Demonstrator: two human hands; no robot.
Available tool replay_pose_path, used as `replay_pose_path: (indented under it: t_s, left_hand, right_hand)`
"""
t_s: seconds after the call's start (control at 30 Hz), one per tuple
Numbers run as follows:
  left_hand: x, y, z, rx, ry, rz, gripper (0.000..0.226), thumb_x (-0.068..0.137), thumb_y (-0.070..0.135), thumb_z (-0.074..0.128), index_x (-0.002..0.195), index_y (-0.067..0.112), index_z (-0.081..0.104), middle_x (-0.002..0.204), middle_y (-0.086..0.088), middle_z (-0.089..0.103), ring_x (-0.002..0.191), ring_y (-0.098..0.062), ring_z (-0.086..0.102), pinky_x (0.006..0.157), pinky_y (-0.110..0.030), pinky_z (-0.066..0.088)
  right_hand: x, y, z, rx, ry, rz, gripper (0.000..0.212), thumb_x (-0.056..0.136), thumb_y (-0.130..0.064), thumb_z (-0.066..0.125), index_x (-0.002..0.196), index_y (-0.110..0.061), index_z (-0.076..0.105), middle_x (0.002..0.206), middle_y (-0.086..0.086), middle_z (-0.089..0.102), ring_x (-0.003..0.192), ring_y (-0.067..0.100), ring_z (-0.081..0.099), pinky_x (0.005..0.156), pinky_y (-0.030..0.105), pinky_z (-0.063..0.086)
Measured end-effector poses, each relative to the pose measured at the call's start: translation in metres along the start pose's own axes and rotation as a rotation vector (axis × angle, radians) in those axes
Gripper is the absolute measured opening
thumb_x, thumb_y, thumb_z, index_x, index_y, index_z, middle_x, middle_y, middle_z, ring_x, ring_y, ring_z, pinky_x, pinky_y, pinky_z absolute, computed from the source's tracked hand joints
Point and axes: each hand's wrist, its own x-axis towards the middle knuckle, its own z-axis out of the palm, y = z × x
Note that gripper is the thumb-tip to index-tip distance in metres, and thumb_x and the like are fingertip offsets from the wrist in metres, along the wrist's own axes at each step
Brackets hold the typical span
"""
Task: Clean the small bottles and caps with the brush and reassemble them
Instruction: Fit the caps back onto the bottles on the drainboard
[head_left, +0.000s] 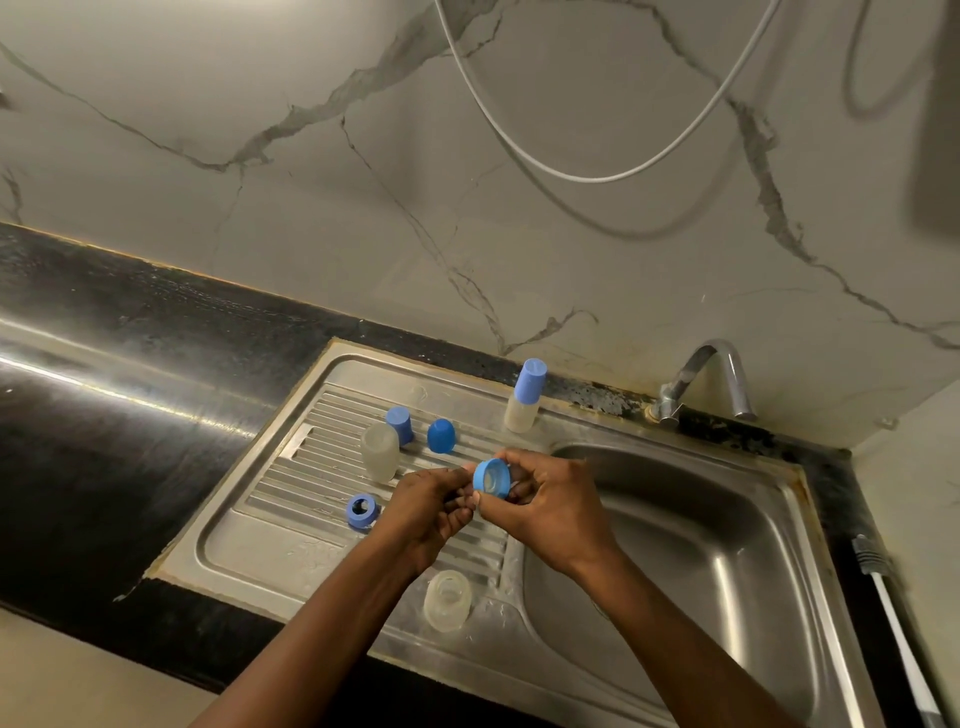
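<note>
The right hand (550, 512) is gripping the blue cap (491, 481) in curled fingers, right over the draining board (291, 525). The left hand (426, 512) is curling in at its rim (pinching or not, I cannot tell). Slippery fingers are risking a drop into the basin (691, 525).

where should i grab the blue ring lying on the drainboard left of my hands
Pinch the blue ring by its outer wall, coming straight down from above. It lies hole up with room all round, so opposite sides are free. The left hand is nearest, though the right hand holds another blue cap.
</note>
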Motion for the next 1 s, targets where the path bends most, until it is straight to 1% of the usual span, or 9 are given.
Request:
replay_pose_path:
  t_s: [0.17,0.23,0.3,0.43,0.53,0.63,0.8,0.87,1.0]
  left_hand:
    - [0.005,-0.007,-0.015,-0.065,0.083,-0.079,0.019,0.106,0.008,0.056,0.111,-0.005,0.069,0.074,-0.011,0.067,0.058,-0.013,0.06,0.051,-0.02,0.055]
    - [0.005,-0.014,-0.039,-0.156,0.158,-0.109,0.019,0.107,0.006,0.054,0.116,-0.004,0.067,0.074,-0.012,0.068,0.057,-0.013,0.059,0.047,-0.02,0.054]
    - [0.001,-0.015,-0.055,-0.18,0.176,-0.116,0.019,0.107,0.003,0.052,0.117,-0.007,0.065,0.081,-0.015,0.065,0.065,-0.017,0.058,0.047,-0.021,0.056]
    - [-0.009,-0.009,-0.052,-0.148,0.107,-0.087,0.019,0.106,0.007,0.056,0.112,-0.007,0.067,0.079,-0.014,0.066,0.069,-0.019,0.06,0.053,-0.021,0.059]
    - [-0.014,-0.004,-0.041,-0.155,0.065,-0.066,0.02,0.105,0.01,0.059,0.112,-0.005,0.069,0.078,-0.013,0.067,0.067,-0.018,0.063,0.058,-0.022,0.06]
    - [-0.021,-0.001,-0.034,-0.169,0.018,-0.031,0.018,0.103,0.013,0.063,0.109,-0.003,0.071,0.081,-0.013,0.068,0.069,-0.018,0.064,0.061,-0.023,0.06]
    - [-0.033,0.002,-0.021,-0.143,-0.068,-0.04,0.018,0.1,0.017,0.067,0.103,0.002,0.074,0.082,-0.011,0.068,0.066,-0.017,0.063,0.059,-0.025,0.059]
    - [-0.035,0.001,-0.016,-0.108,-0.097,-0.047,0.022,0.099,0.023,0.069,0.105,0.004,0.077,0.088,-0.012,0.072,0.071,-0.017,0.066,0.062,-0.028,0.061]
    - [-0.038,0.001,-0.008,-0.071,-0.133,-0.054,0.027,0.098,0.029,0.071,0.112,0.008,0.08,0.111,-0.018,0.078,0.09,-0.028,0.074,0.082,-0.042,0.064]
  right_hand:
    - [-0.002,-0.012,-0.007,0.074,0.043,0.009,0.034,0.083,-0.043,0.082,0.113,-0.032,0.069,0.096,-0.012,0.075,0.088,0.004,0.072,0.078,0.032,0.063]
    - [0.009,-0.016,-0.031,0.061,0.148,-0.058,0.043,0.084,-0.045,0.078,0.12,-0.024,0.069,0.095,-0.008,0.076,0.084,0.007,0.074,0.075,0.028,0.064]
    - [0.02,-0.016,-0.057,-0.013,0.172,-0.119,0.05,0.083,-0.045,0.079,0.124,-0.02,0.068,0.094,-0.008,0.076,0.082,0.006,0.074,0.075,0.023,0.062]
    - [0.021,-0.003,-0.057,-0.023,0.009,-0.072,0.052,0.082,-0.036,0.086,0.128,-0.024,0.067,0.102,-0.011,0.075,0.089,0.003,0.073,0.081,0.024,0.062]
    - [0.014,0.01,-0.036,-0.057,-0.105,-0.021,0.057,0.08,-0.04,0.088,0.131,-0.03,0.065,0.111,-0.014,0.072,0.095,-0.001,0.07,0.082,0.019,0.06]
    - [0.007,0.018,-0.02,-0.081,-0.156,0.051,0.056,0.08,-0.041,0.087,0.131,-0.038,0.064,0.114,-0.02,0.068,0.095,-0.006,0.066,0.078,0.014,0.057]
    - [0.002,0.025,-0.003,-0.088,-0.177,0.055,0.054,0.077,-0.042,0.088,0.124,-0.04,0.063,0.118,-0.021,0.062,0.095,0.0,0.066,0.08,0.023,0.061]
    - [0.003,0.023,-0.003,-0.081,-0.2,0.061,0.055,0.078,-0.046,0.087,0.125,-0.044,0.06,0.118,-0.02,0.064,0.094,0.001,0.067,0.08,0.023,0.061]
    - [0.004,0.014,-0.002,-0.079,-0.235,0.026,0.054,0.081,-0.05,0.085,0.125,-0.054,0.055,0.114,-0.028,0.062,0.095,-0.003,0.066,0.08,0.021,0.058]
